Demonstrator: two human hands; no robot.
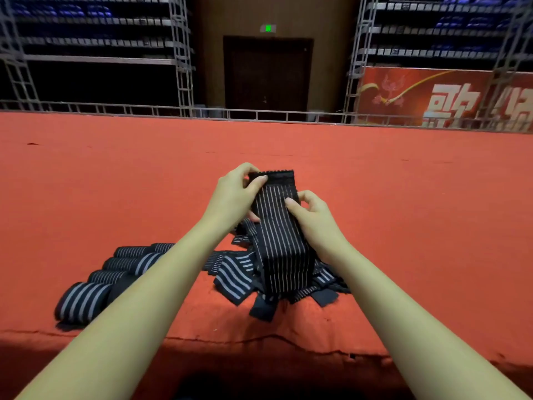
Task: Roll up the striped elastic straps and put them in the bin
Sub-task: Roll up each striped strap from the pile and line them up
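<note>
1. The left hand [233, 194] pinches the strap [278, 226] at its top left edge, with the thumb in front and the fingers curled behind.
2. The right hand [313, 217] grips the strap's right edge a little lower. Its thumb presses on the striped face and its fingers curl round the back.
3. The strap stands upright between both hands, above the middle of the carpet [403, 197] and toward its front edge. It is dark with thin pale stripes running lengthwise and has a plain black band across the top end.
4. Its lower end drops into the pile [236, 272] of loose straps, which lies on the carpet just under the hands, near the front edge.
5. The rolls [115, 272] lie in a row left of the pile, partly hidden by the left forearm. The nearest roll is close to the front edge.
6. A rail [259, 114] runs along the carpet's far edge.
7. Beyond the rail are a dark door [268, 73] with a green sign [268, 28] above it, a red banner [432, 96] to the right, and metal racks [95, 39] on both sides.
</note>
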